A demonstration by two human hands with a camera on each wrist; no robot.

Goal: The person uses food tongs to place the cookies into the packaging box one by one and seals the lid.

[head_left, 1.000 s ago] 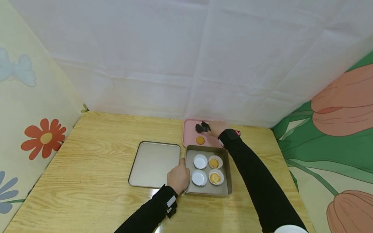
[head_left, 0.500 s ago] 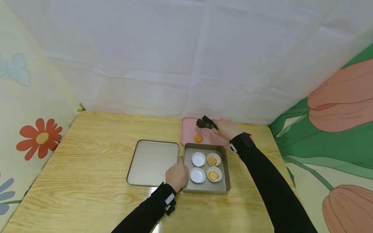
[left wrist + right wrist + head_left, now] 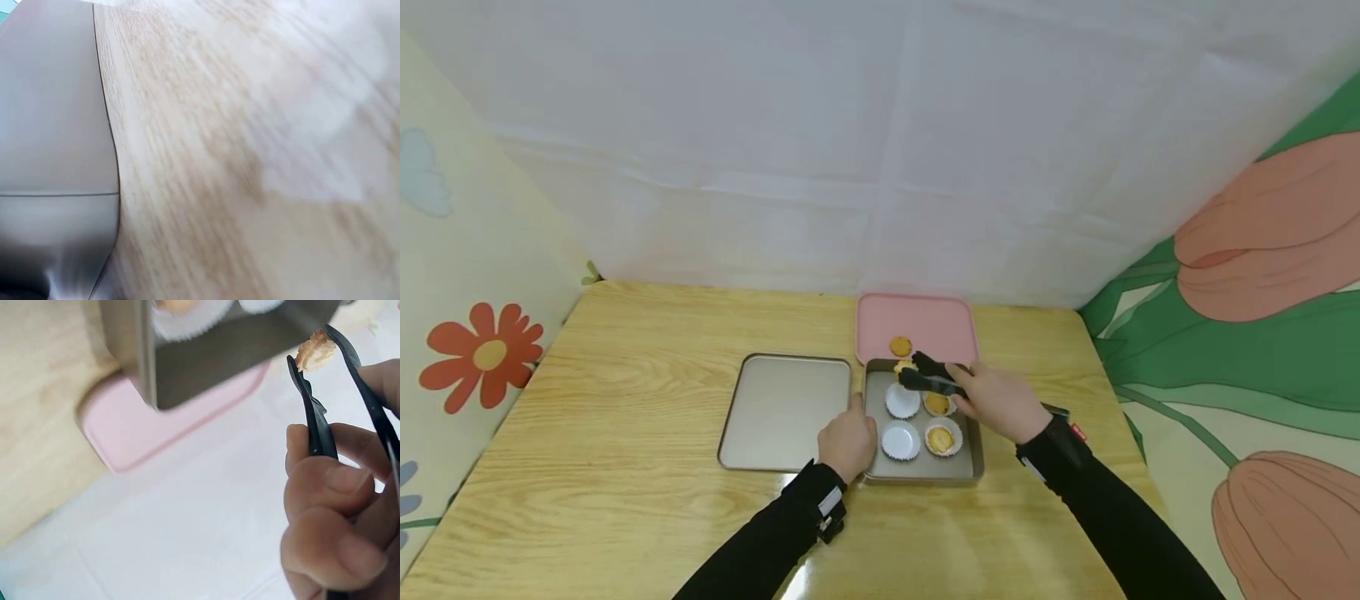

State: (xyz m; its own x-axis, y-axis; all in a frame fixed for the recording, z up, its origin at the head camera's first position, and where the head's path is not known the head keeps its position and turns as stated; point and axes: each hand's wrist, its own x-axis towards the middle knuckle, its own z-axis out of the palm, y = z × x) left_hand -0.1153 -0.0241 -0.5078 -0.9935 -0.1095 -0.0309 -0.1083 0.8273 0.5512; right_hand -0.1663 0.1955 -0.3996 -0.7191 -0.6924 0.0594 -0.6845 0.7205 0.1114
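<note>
My right hand (image 3: 1006,400) grips black tongs (image 3: 931,380) above the back of a square metal baking tin (image 3: 972,457). Between the tong tips is a pale golden cookie (image 3: 315,351), seen clearly in the right wrist view. White paper cups stand in the tin: the left pair, a back cup (image 3: 902,402) and a front cup (image 3: 900,440), are bare inside. On the right, one cookie (image 3: 937,405) sits in the back cup and another cookie (image 3: 940,439) in the front one. My left hand (image 3: 847,442) holds the tin's left wall, a finger along the rim.
Behind the tin lies a pink tray (image 3: 940,321) with one round cookie (image 3: 901,346) on it. A flat metal lid (image 3: 786,412) rests on the wooden table (image 3: 647,400) left of the tin. A white cloth (image 3: 760,225) hangs at the table's back edge.
My right hand has drawn the tongs from the pink tray back toward me, over the tin, and a cookie now shows in their tips. My left hand stays at the tin.
</note>
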